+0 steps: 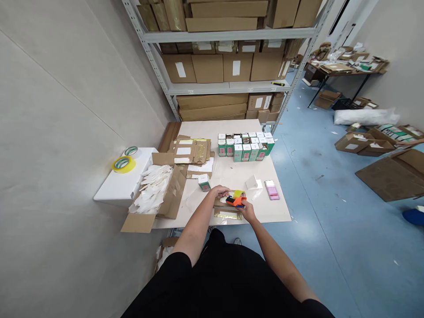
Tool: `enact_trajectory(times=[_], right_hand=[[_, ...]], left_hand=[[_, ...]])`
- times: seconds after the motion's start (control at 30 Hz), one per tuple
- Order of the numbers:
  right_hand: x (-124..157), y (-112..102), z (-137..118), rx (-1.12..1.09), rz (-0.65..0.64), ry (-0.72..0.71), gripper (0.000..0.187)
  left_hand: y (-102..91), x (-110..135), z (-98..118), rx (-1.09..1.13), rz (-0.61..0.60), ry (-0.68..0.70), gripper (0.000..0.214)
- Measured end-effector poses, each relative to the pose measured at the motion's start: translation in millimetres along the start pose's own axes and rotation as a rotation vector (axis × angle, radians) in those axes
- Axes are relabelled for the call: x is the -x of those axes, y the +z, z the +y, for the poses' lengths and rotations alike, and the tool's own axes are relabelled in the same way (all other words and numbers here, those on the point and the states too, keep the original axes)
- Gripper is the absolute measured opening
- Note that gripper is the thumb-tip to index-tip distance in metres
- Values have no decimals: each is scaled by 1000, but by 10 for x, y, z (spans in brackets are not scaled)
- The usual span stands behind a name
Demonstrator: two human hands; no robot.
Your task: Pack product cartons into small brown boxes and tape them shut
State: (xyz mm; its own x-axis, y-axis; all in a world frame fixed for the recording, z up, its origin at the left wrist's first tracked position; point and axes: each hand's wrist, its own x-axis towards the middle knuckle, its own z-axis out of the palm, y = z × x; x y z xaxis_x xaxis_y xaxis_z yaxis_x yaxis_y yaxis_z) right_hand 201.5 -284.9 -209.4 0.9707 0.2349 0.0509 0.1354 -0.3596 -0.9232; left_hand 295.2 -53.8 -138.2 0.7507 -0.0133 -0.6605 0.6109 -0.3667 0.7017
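Your right hand (247,211) is closed around the orange tape dispenser (236,201), which carries a yellowish roll and sits on top of a small cardboard box (227,208) at the near edge of the white table (285,207). Your left hand (219,191) rests flat on the far left part of that same box, fingers curled down over it; it seems to be pressing rather than gripping, though the hand is too small in the view to be sure. Just left of the left hand and a little farther off stands a single green and white carton (204,182). To the right of the dispenser lie a folded white card (253,182) and a short stack of pink and white packets (272,190), near but not touching the box. At the far side of the table a cluster of green and white cartons (245,147) stands upright in rows. Left of those lie flattened cardboard pieces (192,152), and an open carton full of white paper (153,191) hangs over the table's left edge. Two tape rolls (124,164) sit on a white block by the left wall, well apart from your hands.
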Motion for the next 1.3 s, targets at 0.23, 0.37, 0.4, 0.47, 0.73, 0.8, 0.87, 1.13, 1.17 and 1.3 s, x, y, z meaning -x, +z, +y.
enact_trajectory(times=[0.23, 0.37, 0.4, 0.47, 0.73, 0.8, 0.87, 1.13, 1.17, 1.3], right_hand=[[-10, 6, -11, 26, -13, 1, 21], [-42, 15, -17, 58, -26, -3, 20], [-50, 17, -18, 67, -33, -5, 20], [-61, 19, -21, 84, -45, -8, 19], [-203, -50, -96, 171, -114, -53, 15], [-298, -103, -137, 224, -129, -55, 15], [-394, -159, -178, 274, -144, -69, 19], [-586, -203, -275, 346, -276, -62, 41], [-594, -193, -285, 339, -299, -51, 41], [-639, -169, -358, 344, -344, -57, 41]], left_hand=[[-170, 121, 148, 52, -4, 68, 31], [-238, 204, 202, 61, 59, 332, 40], [-243, 226, 207, 68, 69, 384, 42], [-243, 272, 211, 112, 73, 438, 44], [-269, 413, 71, 241, 319, 421, 40], [-227, 427, -79, 357, 448, 348, 41], [-134, 431, -273, 525, 533, 273, 40], [118, 429, -795, 884, 510, 61, 42], [98, 436, -809, 887, 501, 62, 43], [42, 470, -844, 931, 497, 59, 45]])
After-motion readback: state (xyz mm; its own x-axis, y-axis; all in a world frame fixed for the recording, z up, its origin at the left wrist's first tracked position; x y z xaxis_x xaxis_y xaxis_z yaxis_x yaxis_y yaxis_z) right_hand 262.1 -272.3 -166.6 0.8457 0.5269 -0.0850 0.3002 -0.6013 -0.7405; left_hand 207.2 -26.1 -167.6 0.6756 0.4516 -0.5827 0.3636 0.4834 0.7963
